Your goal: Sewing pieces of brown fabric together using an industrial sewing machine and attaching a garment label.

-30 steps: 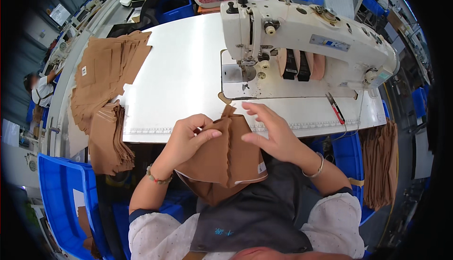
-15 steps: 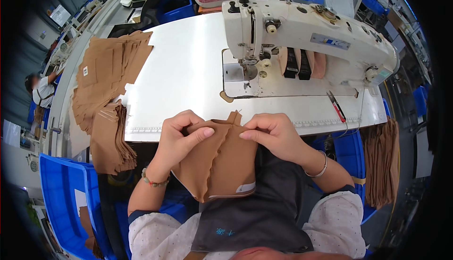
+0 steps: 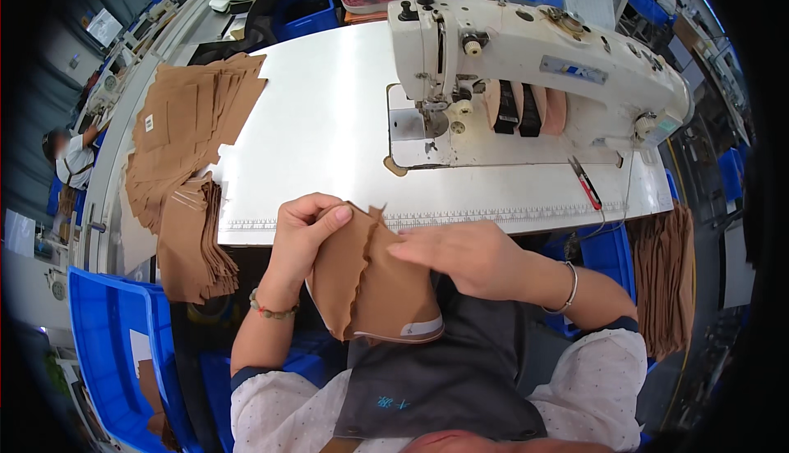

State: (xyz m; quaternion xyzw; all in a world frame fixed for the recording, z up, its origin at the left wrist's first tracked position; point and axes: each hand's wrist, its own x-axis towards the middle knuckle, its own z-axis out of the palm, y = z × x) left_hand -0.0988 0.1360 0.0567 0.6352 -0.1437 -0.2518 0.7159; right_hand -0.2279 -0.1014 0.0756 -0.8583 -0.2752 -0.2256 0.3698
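A sewn brown fabric piece [image 3: 393, 293] hangs in front of my apron, with a ruffled seam running down its middle and a white patch near its lower edge. At its upper left edge, my left hand [image 3: 306, 229] pinches the cloth between thumb and fingers. My right hand [image 3: 475, 257], a little blurred, lies beside the seam's upper end with fingers stretched toward the left, against or just over the cloth. A loose tuft of fabric pokes up at the seam's top. The underside of the piece is hidden.
A white sewing machine [image 3: 526, 46] stands on the white table [image 3: 304, 116]. Red-handled thread snips [image 3: 587, 186] lie near the table's front edge. Stacked brown fabric pieces [image 3: 185, 128] rest at the left. Below is a blue bin [image 3: 115, 346]; more brown pieces [image 3: 664, 280] hang at the right.
My right hand has let go of the fabric's upper edge and now stretches its fingers across the upper right side. The piece has tilted and its top has shifted slightly left.
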